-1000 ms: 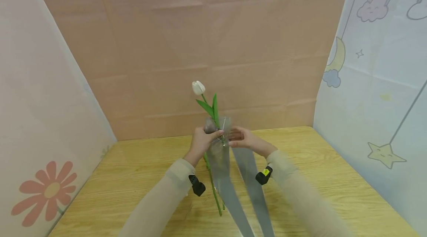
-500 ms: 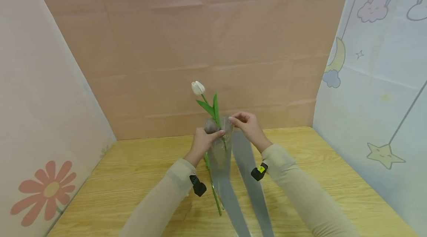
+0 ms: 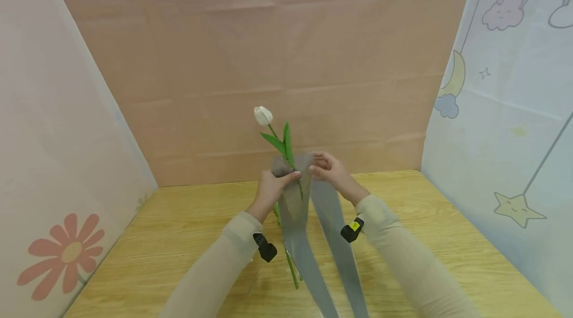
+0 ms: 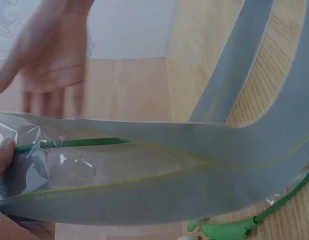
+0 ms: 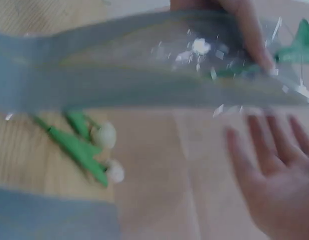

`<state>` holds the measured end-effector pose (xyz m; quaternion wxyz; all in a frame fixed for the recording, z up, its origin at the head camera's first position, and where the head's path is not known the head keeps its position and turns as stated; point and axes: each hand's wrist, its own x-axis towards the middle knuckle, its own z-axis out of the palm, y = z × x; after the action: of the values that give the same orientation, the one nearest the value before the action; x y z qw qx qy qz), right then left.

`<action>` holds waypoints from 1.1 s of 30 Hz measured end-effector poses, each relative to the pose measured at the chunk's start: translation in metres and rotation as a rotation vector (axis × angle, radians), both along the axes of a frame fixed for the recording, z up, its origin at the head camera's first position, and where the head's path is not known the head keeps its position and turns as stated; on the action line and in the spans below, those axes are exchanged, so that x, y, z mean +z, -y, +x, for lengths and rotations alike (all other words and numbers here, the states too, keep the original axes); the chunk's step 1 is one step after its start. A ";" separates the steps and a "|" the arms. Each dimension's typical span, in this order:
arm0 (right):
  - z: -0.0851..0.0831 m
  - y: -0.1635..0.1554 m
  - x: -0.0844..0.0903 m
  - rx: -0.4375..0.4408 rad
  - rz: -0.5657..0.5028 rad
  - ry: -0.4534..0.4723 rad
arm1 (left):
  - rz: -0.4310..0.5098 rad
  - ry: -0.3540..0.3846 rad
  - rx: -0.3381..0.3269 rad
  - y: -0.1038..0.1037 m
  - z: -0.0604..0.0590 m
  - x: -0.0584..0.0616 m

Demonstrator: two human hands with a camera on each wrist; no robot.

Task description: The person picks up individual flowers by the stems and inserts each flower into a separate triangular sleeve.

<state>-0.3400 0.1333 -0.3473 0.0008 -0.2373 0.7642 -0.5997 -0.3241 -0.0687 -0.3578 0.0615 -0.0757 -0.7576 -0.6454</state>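
My left hand (image 3: 270, 191) grips the upper part of a clear plastic flower sleeve (image 3: 293, 213) with grey edges, thumb across its front. Inside the sleeve runs the stem of a white tulip (image 3: 263, 116). Its bloom and green leaves stick out above the mouth, leaning left. In the left wrist view the cut end of the stem (image 4: 94, 142) shows through the film. My right hand (image 3: 334, 173) is beside the sleeve's upper right edge. The right wrist view shows its fingers (image 5: 267, 145) extended and blurred, holding nothing; whether they touch the film I cannot tell.
A second grey-edged sleeve (image 3: 333, 223) lies flat on the wooden table (image 3: 403, 238), right of the held one. Under the held sleeve lie more white tulips (image 5: 103, 136), their stems (image 3: 293, 273) pointing toward the near edge. A peach backdrop (image 3: 286, 59) stands behind.
My right hand rose to the sleeve's top right corner and pinched it, then let go and dropped slightly. The sleeve's mouth is spread wider. My left hand stays nearly still.
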 end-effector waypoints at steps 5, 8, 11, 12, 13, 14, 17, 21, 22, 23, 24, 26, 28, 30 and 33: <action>0.003 -0.008 -0.037 0.254 0.303 0.184 | 0.044 -0.004 0.028 0.004 0.000 0.001; 0.003 -0.004 -0.058 0.269 0.281 0.198 | 0.060 -0.029 0.029 0.004 -0.001 0.002; 0.004 0.000 -0.069 0.237 0.217 0.172 | 0.068 -0.060 0.017 0.004 -0.001 0.004; 0.004 0.001 -0.071 0.222 0.203 0.161 | 0.068 -0.066 0.016 0.004 -0.001 0.005; 0.004 0.002 -0.072 0.216 0.191 0.152 | 0.067 -0.071 0.014 0.004 -0.001 0.005; 0.004 0.003 -0.073 0.212 0.183 0.143 | 0.064 -0.074 0.014 0.004 -0.001 0.006; 0.004 0.004 -0.074 0.203 0.178 0.132 | 0.054 -0.072 0.003 0.004 0.000 0.007; 0.006 0.004 -0.071 0.182 0.185 0.113 | 0.020 -0.065 -0.027 0.003 0.000 0.008; 0.007 0.004 -0.069 0.173 0.186 0.108 | 0.009 -0.064 -0.029 0.003 0.000 0.008; 0.007 0.004 -0.068 0.166 0.186 0.101 | 0.000 -0.062 -0.027 0.003 0.000 0.008; 0.008 0.005 -0.067 0.161 0.184 0.095 | -0.006 -0.060 -0.024 0.003 0.000 0.008; 0.009 0.006 -0.066 0.156 0.173 0.087 | -0.008 -0.060 -0.018 0.003 0.000 0.006; 0.009 0.007 -0.065 0.158 0.163 0.076 | -0.001 -0.059 -0.012 0.002 0.000 0.005; 0.009 0.008 -0.064 0.163 0.151 0.069 | 0.010 -0.058 -0.012 0.002 0.001 0.004; 0.007 0.009 -0.064 0.160 0.151 0.053 | 0.001 -0.050 -0.001 0.002 0.002 0.004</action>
<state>-0.3326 0.1247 -0.4111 0.0870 -0.2810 0.7856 -0.5443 -0.3221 -0.0711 -0.3538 0.0803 -0.0920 -0.7555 -0.6437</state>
